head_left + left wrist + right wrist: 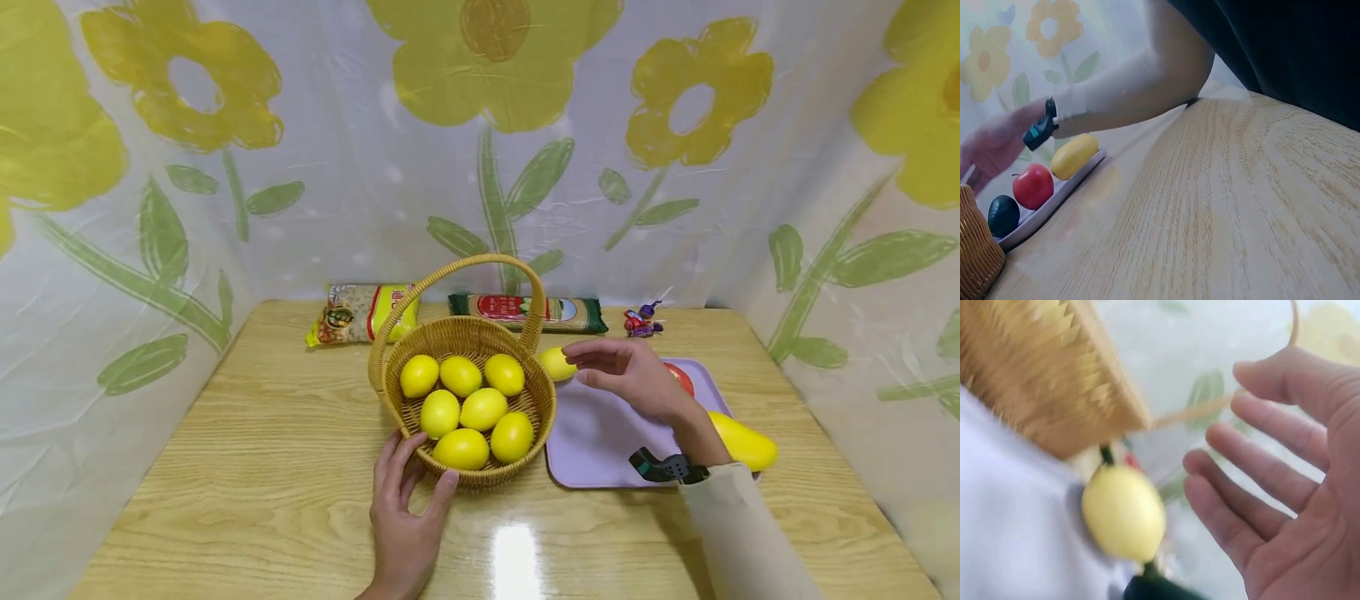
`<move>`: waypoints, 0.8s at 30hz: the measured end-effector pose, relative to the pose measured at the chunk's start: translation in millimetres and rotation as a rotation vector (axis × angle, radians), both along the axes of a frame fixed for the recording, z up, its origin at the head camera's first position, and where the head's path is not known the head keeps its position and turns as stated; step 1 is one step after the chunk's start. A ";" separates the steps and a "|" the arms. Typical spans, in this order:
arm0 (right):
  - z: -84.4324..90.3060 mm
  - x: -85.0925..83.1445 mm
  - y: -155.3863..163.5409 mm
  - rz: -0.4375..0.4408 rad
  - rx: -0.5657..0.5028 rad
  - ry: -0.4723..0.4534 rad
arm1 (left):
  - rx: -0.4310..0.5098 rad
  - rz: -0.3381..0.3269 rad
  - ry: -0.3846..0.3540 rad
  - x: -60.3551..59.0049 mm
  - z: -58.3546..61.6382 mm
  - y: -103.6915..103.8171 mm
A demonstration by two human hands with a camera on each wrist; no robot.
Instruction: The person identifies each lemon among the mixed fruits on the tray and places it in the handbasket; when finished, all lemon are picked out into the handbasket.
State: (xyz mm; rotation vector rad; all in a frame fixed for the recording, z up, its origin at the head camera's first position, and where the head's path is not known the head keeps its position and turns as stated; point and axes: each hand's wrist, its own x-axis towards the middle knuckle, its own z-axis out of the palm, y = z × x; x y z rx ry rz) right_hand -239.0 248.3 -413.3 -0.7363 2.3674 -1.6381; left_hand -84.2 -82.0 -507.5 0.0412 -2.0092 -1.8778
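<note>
A wicker basket (546,417) with a tall arched handle holds several yellow lemons (483,408). My left hand (408,508) touches the basket's near-left rim, thumb and fingers spread. Over the lilac tray (592,450), my right hand (633,375) reaches toward a single lemon (557,364) at the tray's far-left corner. In the right wrist view this lemon (1124,512) is apart from the loosely bent fingers (1229,519). Also on the tray are a red apple (1034,186), a dark green avocado (1004,216) and a yellow mango (742,442).
Along the back of the wooden table (285,467) lie a grain bag (360,312), a long green packet (525,310) and wrapped candies (642,320). A flower-printed curtain (337,167) encloses the back and sides.
</note>
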 end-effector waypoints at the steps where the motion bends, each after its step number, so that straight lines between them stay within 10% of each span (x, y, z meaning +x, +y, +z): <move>1: -3.4 -3.3 1.1 -0.017 0.017 -0.010 | 0.002 0.000 0.000 0.1 0.1 -0.2; 15: -40.5 -24.8 -17.5 -0.162 0.450 0.364 | -0.002 -0.004 -0.013 0.6 0.8 -0.9; 24: -44.2 -20.9 -26.4 -0.224 0.487 0.403 | -0.003 -0.008 -0.023 0.6 0.8 -1.4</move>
